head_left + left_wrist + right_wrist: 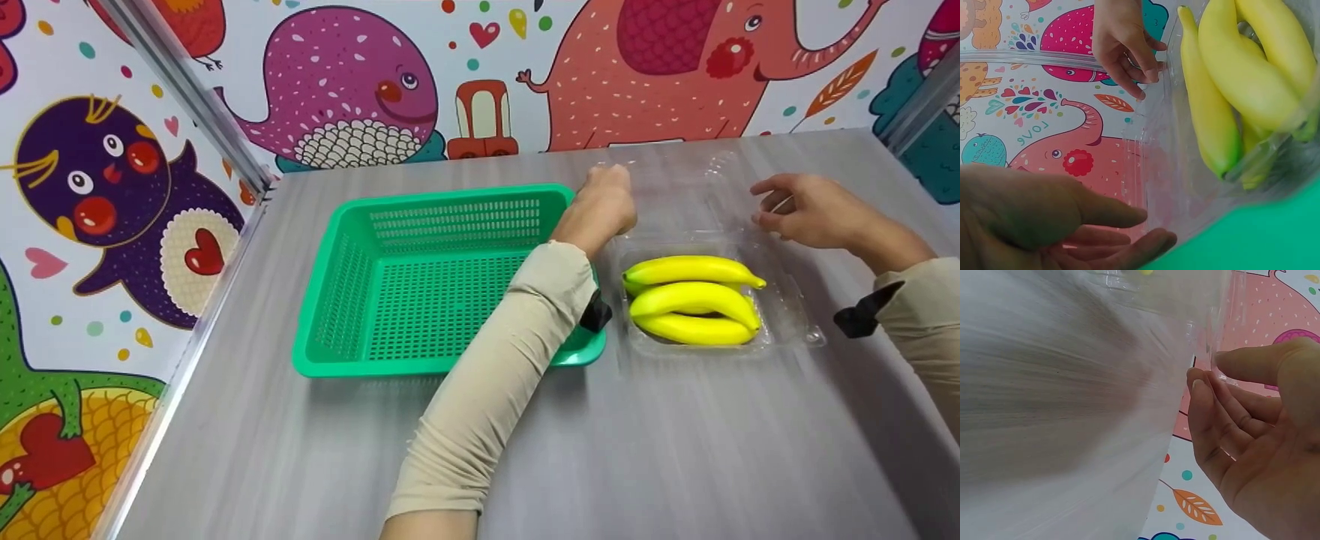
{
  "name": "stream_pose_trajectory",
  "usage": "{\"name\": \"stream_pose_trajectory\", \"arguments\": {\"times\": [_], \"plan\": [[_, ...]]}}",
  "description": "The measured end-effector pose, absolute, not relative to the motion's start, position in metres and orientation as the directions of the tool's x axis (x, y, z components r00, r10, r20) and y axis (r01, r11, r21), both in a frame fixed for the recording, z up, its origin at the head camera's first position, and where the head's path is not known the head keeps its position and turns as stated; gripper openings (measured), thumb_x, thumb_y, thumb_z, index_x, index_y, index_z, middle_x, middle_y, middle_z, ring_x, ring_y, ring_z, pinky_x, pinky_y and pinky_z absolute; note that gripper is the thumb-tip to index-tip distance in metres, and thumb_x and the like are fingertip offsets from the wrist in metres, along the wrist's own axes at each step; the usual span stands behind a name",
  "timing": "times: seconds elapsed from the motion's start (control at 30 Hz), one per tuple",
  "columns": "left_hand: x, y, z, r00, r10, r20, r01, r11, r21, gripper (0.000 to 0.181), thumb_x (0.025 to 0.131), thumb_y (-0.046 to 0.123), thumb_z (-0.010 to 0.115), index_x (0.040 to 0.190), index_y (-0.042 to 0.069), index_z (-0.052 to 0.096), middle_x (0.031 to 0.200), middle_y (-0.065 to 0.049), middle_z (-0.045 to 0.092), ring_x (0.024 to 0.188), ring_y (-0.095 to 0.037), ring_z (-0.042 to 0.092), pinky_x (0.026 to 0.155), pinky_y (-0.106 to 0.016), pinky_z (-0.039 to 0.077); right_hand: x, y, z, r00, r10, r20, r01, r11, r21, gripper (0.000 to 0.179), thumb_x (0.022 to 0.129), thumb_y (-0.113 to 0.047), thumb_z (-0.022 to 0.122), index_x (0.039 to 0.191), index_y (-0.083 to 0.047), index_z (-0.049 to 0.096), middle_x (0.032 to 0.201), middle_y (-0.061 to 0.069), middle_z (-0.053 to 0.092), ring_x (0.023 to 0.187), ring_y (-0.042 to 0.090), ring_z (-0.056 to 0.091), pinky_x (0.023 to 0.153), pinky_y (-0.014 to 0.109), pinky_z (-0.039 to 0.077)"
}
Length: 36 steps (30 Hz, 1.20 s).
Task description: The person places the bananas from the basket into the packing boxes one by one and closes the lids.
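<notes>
A clear plastic clamshell box [787, 322] stands with its lid [675, 195] raised away at the back. Several yellow bananas [690, 313] lie in its base, two of them bowed apart at the front. My left hand [600, 210] is at the lid's left side; in the left wrist view a gap shows between thumb and fingertip, close to the clear edge. At the lid's right side is my right hand [810, 210], fingers bent loosely. In the right wrist view, its thumb and forefinger tips are slightly apart beside the transparent edge; contact is hard to judge.
A green perforated basket [319, 300] stands left of the box, with my left forearm crossing over its right part. Behind the grey table [247, 450] rises a wall [487, 60] printed with cartoon animals. Another printed wall borders the left side.
</notes>
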State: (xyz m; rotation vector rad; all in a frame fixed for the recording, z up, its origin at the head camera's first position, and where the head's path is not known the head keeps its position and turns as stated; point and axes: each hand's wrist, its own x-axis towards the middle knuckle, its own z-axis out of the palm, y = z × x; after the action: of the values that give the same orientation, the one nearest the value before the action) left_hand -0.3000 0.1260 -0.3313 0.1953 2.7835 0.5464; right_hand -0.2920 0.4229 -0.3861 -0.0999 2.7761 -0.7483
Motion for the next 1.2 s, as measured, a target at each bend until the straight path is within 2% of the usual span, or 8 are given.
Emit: {"name": "stream_pose_trajectory", "arguments": {"times": [0.13, 0.33, 0.53, 0.77, 0.93, 1.2], "plan": [[-0.300, 0.125, -0.332, -0.950, 0.189, -0.247, 0.074, 0.908, 0.412, 0.030, 0.101, 0.017, 0.077, 0.130, 0.016, 0.071, 0.108, -0.001, 0.065, 0.090, -0.015, 0.064, 0.073, -0.022, 0.061, -0.290, 0.423, -0.386, -0.969, -0.131, -0.212, -0.007, 0.864, -0.503, 0.062, 0.107, -0.028, 0.067, 0.157, 0.002, 0.048, 0.141, 0.035, 0.061, 0.112, 0.043, 0.069, 0.076, 0.028, 0.065], [-0.300, 0.123, -0.333, -0.956, 0.195, -0.219, 0.084, 0.897, 0.433, 0.026, 0.101, 0.018, 0.077, 0.126, 0.015, 0.073, 0.101, -0.002, 0.065, 0.087, -0.015, 0.065, 0.075, -0.022, 0.062, -0.287, 0.422, -0.385, -0.977, -0.125, -0.174, -0.020, 0.863, -0.506, 0.065, 0.106, -0.029, 0.069, 0.159, 0.001, 0.047, 0.140, 0.033, 0.063, 0.113, 0.044, 0.069, 0.074, 0.027, 0.065], [-0.301, 0.123, -0.332, -0.955, 0.201, -0.217, 0.094, 0.901, 0.423, 0.032, 0.098, 0.017, 0.080, 0.128, 0.016, 0.069, 0.104, -0.002, 0.064, 0.090, -0.014, 0.064, 0.074, -0.021, 0.061, -0.283, 0.420, -0.385, -0.988, -0.114, -0.109, -0.044, 0.862, -0.504, 0.064, 0.106, -0.026, 0.068, 0.159, 0.003, 0.048, 0.136, 0.034, 0.065, 0.112, 0.047, 0.069, 0.070, 0.022, 0.062], [-0.302, 0.125, -0.329, -0.952, 0.195, -0.236, 0.078, 0.899, 0.430, 0.037, 0.098, 0.019, 0.080, 0.134, 0.017, 0.070, 0.110, -0.001, 0.066, 0.095, -0.014, 0.064, 0.081, -0.023, 0.063, -0.280, 0.421, -0.385, -0.989, -0.109, -0.096, -0.046, 0.862, -0.505, 0.061, 0.108, -0.026, 0.062, 0.161, 0.001, 0.046, 0.140, 0.036, 0.064, 0.118, 0.050, 0.067, 0.071, 0.023, 0.063], [-0.302, 0.124, -0.329, -0.956, 0.198, -0.218, 0.085, 0.893, 0.442, 0.037, 0.098, 0.019, 0.080, 0.134, 0.016, 0.072, 0.112, -0.001, 0.068, 0.095, -0.014, 0.065, 0.082, -0.022, 0.062, -0.277, 0.422, -0.385, -0.992, -0.097, -0.077, -0.044, 0.855, -0.517, 0.060, 0.109, -0.026, 0.062, 0.162, 0.000, 0.046, 0.139, 0.035, 0.065, 0.113, 0.046, 0.071, 0.069, 0.020, 0.062], [-0.301, 0.118, -0.329, -0.958, 0.208, -0.197, 0.088, 0.869, 0.487, 0.032, 0.101, 0.018, 0.077, 0.132, 0.015, 0.070, 0.111, -0.002, 0.067, 0.096, -0.015, 0.065, 0.080, -0.022, 0.061, -0.274, 0.420, -0.383, -0.996, -0.070, -0.057, -0.030, 0.851, -0.524, 0.061, 0.109, -0.030, 0.062, 0.162, -0.004, 0.046, 0.140, 0.034, 0.065, 0.114, 0.047, 0.070, 0.068, 0.023, 0.063]]}}
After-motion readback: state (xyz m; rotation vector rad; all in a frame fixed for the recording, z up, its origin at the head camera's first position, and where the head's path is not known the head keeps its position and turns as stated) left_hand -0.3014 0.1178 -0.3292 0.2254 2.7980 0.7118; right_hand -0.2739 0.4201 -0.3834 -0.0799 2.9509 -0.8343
